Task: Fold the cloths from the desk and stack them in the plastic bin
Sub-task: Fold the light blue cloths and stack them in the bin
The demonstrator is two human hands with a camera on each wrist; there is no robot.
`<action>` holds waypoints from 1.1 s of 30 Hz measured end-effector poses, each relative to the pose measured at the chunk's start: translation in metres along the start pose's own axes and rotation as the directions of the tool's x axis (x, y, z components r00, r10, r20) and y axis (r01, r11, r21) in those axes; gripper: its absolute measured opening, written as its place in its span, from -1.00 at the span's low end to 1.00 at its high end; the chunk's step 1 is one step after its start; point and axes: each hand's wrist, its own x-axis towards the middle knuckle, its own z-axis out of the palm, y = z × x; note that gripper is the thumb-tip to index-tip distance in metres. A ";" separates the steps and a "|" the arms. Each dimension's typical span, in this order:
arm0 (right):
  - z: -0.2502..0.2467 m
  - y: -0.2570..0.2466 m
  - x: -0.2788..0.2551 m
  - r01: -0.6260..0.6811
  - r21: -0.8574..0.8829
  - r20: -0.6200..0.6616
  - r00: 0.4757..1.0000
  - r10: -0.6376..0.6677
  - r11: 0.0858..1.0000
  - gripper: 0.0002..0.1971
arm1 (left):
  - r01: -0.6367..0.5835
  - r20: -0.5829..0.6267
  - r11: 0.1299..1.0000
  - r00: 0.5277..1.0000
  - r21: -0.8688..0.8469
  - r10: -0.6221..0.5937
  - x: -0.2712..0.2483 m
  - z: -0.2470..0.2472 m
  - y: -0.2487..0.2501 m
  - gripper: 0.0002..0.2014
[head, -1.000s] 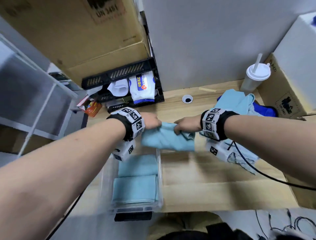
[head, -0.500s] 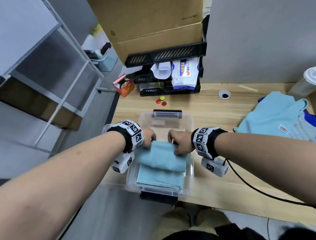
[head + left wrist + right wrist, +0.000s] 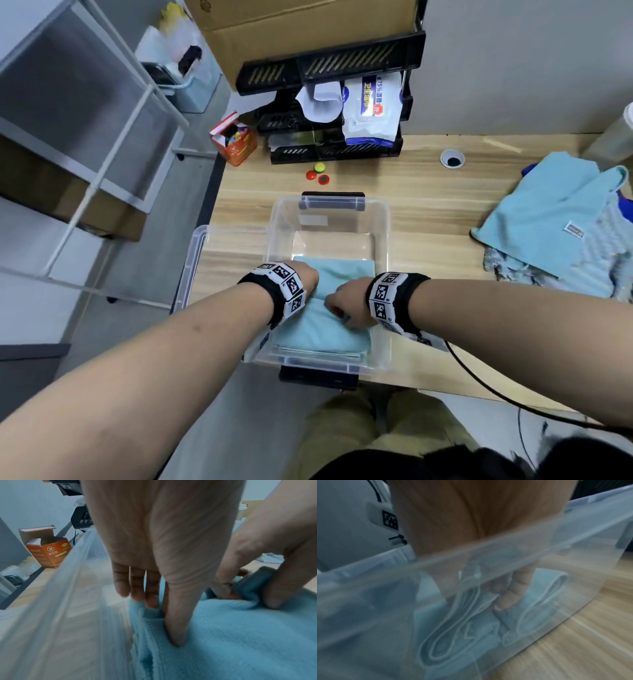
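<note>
Both hands [image 3: 329, 291] pinch folded cloth [image 3: 322, 329] in bin [image 3: 383, 219]; fingertips partly hidden

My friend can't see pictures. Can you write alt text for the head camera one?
Two hands, left and right, set a folded blue cloth into a clear bin on a wooden desk. More cloths lie to the right.

The plastic bin [image 3: 383, 233] stands on the desk [image 3: 428, 198] at its near edge, with the folded cloths [image 3: 322, 332] stacked in its near half. Both hands are inside it on the top cloth, left hand [image 3: 306, 279] beside right hand [image 3: 349, 303]. Unfolded cloths [image 3: 548, 219] lie right of the bin, a tray rack [image 3: 329, 102] behind it.
</note>
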 end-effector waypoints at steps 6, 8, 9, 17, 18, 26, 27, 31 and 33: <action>0.000 -0.001 -0.001 -0.040 -0.099 -0.118 0.993 0.028 0.994 -0.68 | -0.015 -0.070 0.999 0.997 0.028 0.017 -0.005 -0.003 0.013 -0.86; -0.001 0.001 -0.005 -0.034 -0.079 -0.161 0.987 0.021 0.996 -0.70 | 0.004 -0.055 1.000 0.999 0.025 -0.002 -0.009 -0.005 0.015 -0.91; -0.002 0.003 -0.008 -0.022 -0.086 -0.187 0.982 0.005 0.996 -0.70 | 0.017 -0.030 0.999 0.999 0.036 -0.016 -0.007 -0.006 0.014 -0.91; -0.027 0.032 -0.055 0.026 0.004 -0.409 0.912 -0.022 1.000 -0.81 | 0.026 0.079 0.995 0.996 0.098 -0.034 -0.006 -0.060 0.016 -0.83; -0.029 0.040 -0.065 0.030 0.053 -0.458 0.889 -0.002 0.998 -0.82 | 0.047 0.042 0.993 0.998 0.111 -0.052 -0.005 -0.074 0.020 -0.83; -0.015 0.154 -0.143 -0.175 0.423 -0.610 0.671 0.422 0.889 -0.78 | 0.036 -0.350 0.999 0.936 0.020 -0.027 0.008 -0.174 0.068 -0.85; -0.006 0.171 -0.151 -0.239 0.478 -0.574 0.644 0.506 0.845 -0.78 | 0.025 -0.384 0.999 0.923 0.032 -0.011 0.014 -0.185 0.077 -0.82; 0.035 0.217 -0.177 -0.483 0.595 -0.372 0.542 0.753 0.642 -0.72 | -0.039 -0.394 0.998 0.918 0.045 0.054 0.034 -0.208 0.116 -0.89; 0.056 0.234 -0.183 -0.549 0.649 -0.283 0.468 0.837 0.527 -0.66 | -0.064 -0.367 0.997 0.927 0.048 0.077 0.048 -0.213 0.134 -0.88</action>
